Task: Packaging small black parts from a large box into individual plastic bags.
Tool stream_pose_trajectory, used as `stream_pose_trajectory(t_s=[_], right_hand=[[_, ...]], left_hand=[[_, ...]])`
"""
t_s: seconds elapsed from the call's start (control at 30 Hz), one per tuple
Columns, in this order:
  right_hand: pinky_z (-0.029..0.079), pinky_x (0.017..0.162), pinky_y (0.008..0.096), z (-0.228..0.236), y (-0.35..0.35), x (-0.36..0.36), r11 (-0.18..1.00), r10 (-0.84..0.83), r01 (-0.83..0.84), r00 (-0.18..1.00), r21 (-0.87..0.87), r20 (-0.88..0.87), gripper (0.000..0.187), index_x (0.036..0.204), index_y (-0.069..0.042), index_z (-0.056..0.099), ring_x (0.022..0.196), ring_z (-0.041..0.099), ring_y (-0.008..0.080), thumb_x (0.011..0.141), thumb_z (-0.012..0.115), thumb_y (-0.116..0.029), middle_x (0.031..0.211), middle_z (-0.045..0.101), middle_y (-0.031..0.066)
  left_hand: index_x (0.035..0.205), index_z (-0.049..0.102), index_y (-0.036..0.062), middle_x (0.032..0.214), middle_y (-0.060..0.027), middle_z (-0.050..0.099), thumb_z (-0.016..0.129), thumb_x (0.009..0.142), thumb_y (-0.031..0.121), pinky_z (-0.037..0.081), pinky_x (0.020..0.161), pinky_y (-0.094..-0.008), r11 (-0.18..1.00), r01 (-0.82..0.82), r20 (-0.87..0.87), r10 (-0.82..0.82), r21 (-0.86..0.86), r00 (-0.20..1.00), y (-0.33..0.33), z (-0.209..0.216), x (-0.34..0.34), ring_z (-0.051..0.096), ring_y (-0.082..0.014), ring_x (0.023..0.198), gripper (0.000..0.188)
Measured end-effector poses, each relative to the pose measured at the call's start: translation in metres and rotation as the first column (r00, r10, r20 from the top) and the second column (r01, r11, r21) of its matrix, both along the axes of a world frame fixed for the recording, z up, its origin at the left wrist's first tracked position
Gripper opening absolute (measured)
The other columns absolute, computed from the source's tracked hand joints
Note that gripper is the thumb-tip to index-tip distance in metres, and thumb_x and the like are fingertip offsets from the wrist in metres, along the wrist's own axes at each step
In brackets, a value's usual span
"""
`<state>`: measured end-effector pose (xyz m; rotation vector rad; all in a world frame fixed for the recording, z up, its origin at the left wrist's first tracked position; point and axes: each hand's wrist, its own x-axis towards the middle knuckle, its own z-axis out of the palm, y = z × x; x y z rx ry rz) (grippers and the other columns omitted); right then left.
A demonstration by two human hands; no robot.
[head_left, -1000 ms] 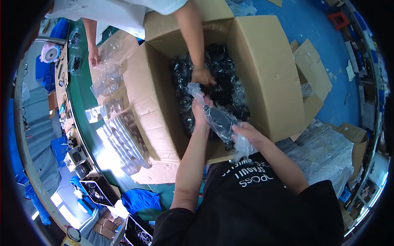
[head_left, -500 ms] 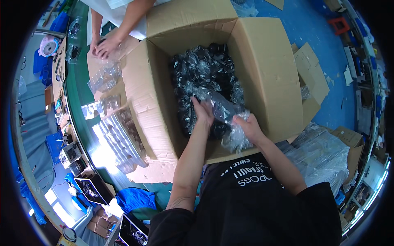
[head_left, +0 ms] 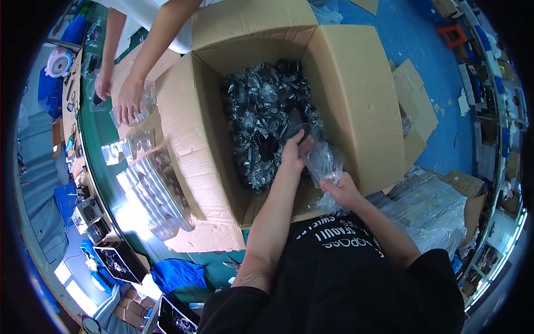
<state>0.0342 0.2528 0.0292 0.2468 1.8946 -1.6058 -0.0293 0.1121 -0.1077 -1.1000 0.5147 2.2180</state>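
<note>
My left hand (head_left: 295,151) is inside the big cardboard box (head_left: 370,94), its fingers closed on a smooth black item (head_left: 293,127) whose kind I cannot make out. A clear plastic bag (head_left: 324,160) stretches from beside that item towards me. Its crumpled near end is pinched in my right hand (head_left: 343,192), close to the box's near wall. Beneath and beyond my hands, a heap of black items in clear plastic wrap (head_left: 267,92) covers much of the box's bottom.
Left of the box are stacked clear plastic trays (head_left: 153,186) on cardboard. Another person's hands (head_left: 129,100) handle a clear tray at the upper left. Plastic-wrapped goods (head_left: 425,209) stand at the right, with flattened cardboard (head_left: 414,106) on the blue floor.
My left hand has moved right, towards the bag, and the black item now shows at its fingers. The bag hangs more upright. The other person's hands have separated and shifted over the trays.
</note>
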Motion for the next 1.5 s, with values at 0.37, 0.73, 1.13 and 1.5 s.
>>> stream_pose_trajectory(t_s=[0.37, 0.73, 1.13, 1.5], right_hand=[[0.039, 0.053, 0.0205, -0.002, 0.008, 0.000, 0.990, -0.130, 0.133, 0.990, -0.055, 0.047, 0.010, 0.080, 0.000, 0.061, 0.058, 0.048, 0.0094, 0.080, 0.057, -0.008, 0.070, 0.058, 0.0030], [0.045, 0.065, 0.0224, 0.004, 0.020, -0.017, 0.905, -0.299, 0.311, 0.950, -0.289, 0.087, 0.024, 0.101, 0.000, 0.057, 0.068, 0.053, 0.0119, 0.079, 0.058, -0.011, 0.082, 0.059, 0.0046], [0.046, 0.061, 0.0252, 0.015, -0.035, -0.054, 0.187, -0.535, 0.883, 0.459, -0.431, 0.709, 0.032, 0.111, -0.003, 0.054, 0.063, 0.053, 0.0137, 0.081, 0.061, -0.012, 0.073, 0.056, 0.0049], [0.045, 0.067, 0.0258, -0.029, -0.010, -0.041, 0.915, -0.185, 0.275, 0.935, -0.295, 0.301, 0.025, 0.105, 0.000, 0.057, 0.066, 0.053, 0.0141, 0.088, 0.053, -0.018, 0.081, 0.058, 0.0080]], left_hand=[[0.094, 0.060, 0.0052, 0.082, -0.0102, 0.063, 0.067, 0.078, 0.039, 0.046, 0.069, -0.0368, 0.963, -0.253, 0.185, 0.266, -0.090, 0.946, -0.037, -0.062, -0.053, 0.059, -0.0233, 0.072, 0.039], [0.138, 0.023, 0.0047, 0.118, -0.0163, 0.050, 0.054, 0.085, 0.047, 0.044, 0.085, -0.0392, 0.976, -0.174, -0.326, 0.208, 0.130, 0.922, -0.035, 0.069, -0.008, 0.049, -0.0326, 0.106, 0.075], [0.100, 0.060, 0.0031, 0.091, -0.0108, 0.054, 0.058, 0.077, 0.012, 0.040, 0.090, -0.0350, 0.045, -0.610, -0.225, -0.949, -0.791, 0.221, 0.010, 0.109, 0.035, 0.049, -0.0267, 0.093, 0.025], [0.092, 0.060, 0.0026, 0.090, -0.0177, 0.061, 0.058, 0.076, 0.018, 0.047, 0.079, -0.0421, -0.582, 0.280, 0.635, -0.596, -0.763, 0.491, -0.132, -0.058, 0.037, 0.055, -0.0353, 0.093, 0.022]])
